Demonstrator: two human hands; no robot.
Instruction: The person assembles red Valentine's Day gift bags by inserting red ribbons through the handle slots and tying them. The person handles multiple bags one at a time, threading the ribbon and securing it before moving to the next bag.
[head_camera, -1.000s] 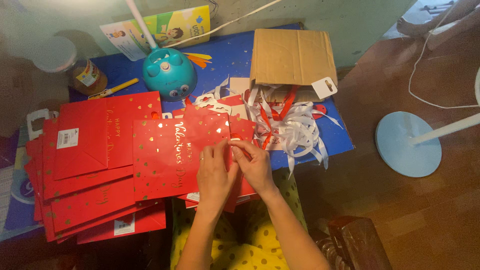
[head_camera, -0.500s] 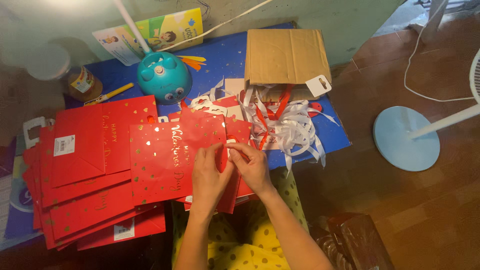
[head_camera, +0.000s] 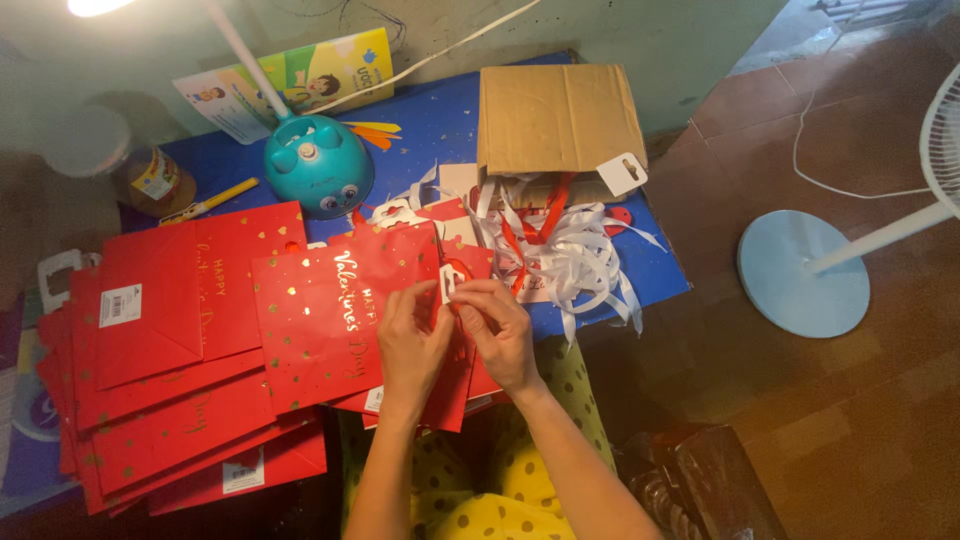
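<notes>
Red paper bag (head_camera: 345, 325), light and floppy, was pinched at its white tag (head_camera: 449, 283) by left hand (head_camera: 412, 352) and right hand (head_camera: 497, 335).

Both hands have moved a little farther from the person, up along the red bag (head_camera: 345, 320). The left hand (head_camera: 412, 345) now has its fingers stretched toward a small white tag (head_camera: 449, 283) at the far edge of the bag. A second ago the fingers lay lower and flatter on the bag. The right hand (head_camera: 500, 335) has curled in closer, so its fingertips now meet the left ones at the tag. Before, the two hands sat a bit more apart. The tag now stands up between the fingers.
</notes>
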